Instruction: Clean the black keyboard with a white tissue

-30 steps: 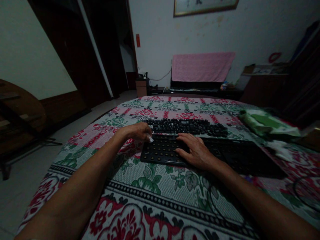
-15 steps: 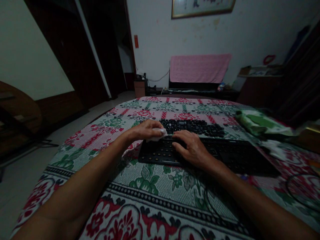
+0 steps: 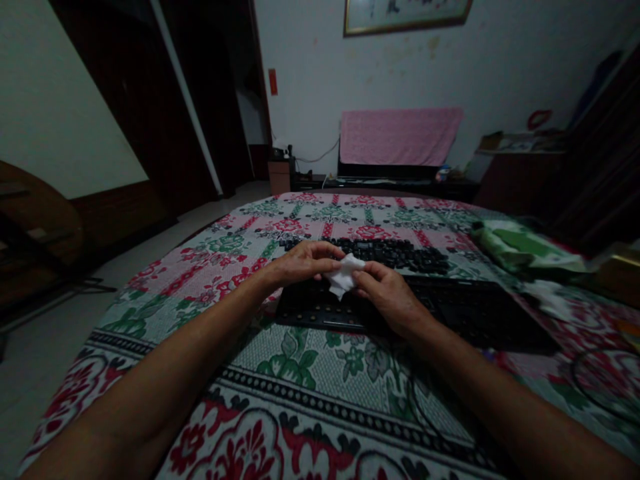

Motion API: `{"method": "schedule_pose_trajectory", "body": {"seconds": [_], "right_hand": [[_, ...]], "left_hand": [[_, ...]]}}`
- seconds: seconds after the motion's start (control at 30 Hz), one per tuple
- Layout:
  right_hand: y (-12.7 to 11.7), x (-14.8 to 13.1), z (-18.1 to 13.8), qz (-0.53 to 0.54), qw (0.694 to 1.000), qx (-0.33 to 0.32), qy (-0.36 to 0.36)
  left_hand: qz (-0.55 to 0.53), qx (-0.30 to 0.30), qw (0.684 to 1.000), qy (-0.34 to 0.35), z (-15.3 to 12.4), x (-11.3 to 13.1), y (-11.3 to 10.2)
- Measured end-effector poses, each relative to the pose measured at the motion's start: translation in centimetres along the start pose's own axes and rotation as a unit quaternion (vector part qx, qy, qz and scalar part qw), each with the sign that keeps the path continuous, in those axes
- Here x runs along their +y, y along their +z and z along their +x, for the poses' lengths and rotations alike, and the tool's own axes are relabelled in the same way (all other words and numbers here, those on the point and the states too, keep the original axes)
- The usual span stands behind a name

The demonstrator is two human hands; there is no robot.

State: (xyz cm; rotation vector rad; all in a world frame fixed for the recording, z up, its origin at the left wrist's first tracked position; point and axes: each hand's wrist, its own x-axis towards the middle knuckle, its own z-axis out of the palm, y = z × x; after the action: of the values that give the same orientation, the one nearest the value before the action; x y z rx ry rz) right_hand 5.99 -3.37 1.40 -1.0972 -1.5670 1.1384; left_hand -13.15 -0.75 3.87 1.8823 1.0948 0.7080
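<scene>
A crumpled white wipe point(image 3: 345, 277) is stretched between my two hands, above the left half of a black keyboard base point(image 3: 480, 313). My left hand point(image 3: 311, 261) pinches the wipe's left edge between thumb and fingers. At its right edge, my right hand point(image 3: 387, 293) is closed on it too. The keyboard base lies flat on the table with its keycaps off, small round key seats showing at the left. Behind it spreads a heap of loose black keycaps point(image 3: 400, 255). My hands and forearms hide part of the base.
A floral cloth point(image 3: 290, 367) covers the table. On the right are a green and white wipes pack point(image 3: 525, 245), a crumpled white wipe or tissue point(image 3: 550, 298) and a looped dark cable point(image 3: 575, 373). A pink towel point(image 3: 400, 137) hangs beyond the table.
My right hand has lifted off the keyboard base and now grips the wipe. The wipe, held before in my left hand alone, has moved slightly right and is spread between both hands.
</scene>
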Motion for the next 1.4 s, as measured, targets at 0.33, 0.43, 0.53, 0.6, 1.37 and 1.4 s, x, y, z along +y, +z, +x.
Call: {"method": "schedule_pose_trajectory", "body": {"seconds": [0.33,0.43,0.53,0.6,1.37,1.4], "right_hand": [[-2.2,1.4,0.7,-0.167,0.980,0.009,-0.109],[-2.5,1.8,0.4,-0.292,0.940,-0.014,-0.178],[-2.5,1.8,0.3,-0.366,0.903,-0.029,-0.223],[-2.5,1.8,0.3,-0.382,0.897,-0.038,-0.221],[6.1,-0.9,2.2,-0.430,0.851,-0.135,-0.268],[6.4,-1.0,2.0,-0.441,0.841,-0.152,-0.274]], "left_hand": [[0.474,0.001,0.873,-0.112,-1.1,-0.6,-3.7],[0.477,-0.025,0.870,-0.120,-1.0,-1.1,-3.7],[0.457,-0.029,0.881,-0.119,-0.8,-1.5,-3.6],[0.436,-0.029,0.890,-0.127,-0.8,-1.5,-3.5],[0.221,-0.027,0.965,-0.140,-0.6,-4.2,-4.3],[0.218,-0.029,0.966,-0.135,-0.6,-4.4,-4.4]]}}
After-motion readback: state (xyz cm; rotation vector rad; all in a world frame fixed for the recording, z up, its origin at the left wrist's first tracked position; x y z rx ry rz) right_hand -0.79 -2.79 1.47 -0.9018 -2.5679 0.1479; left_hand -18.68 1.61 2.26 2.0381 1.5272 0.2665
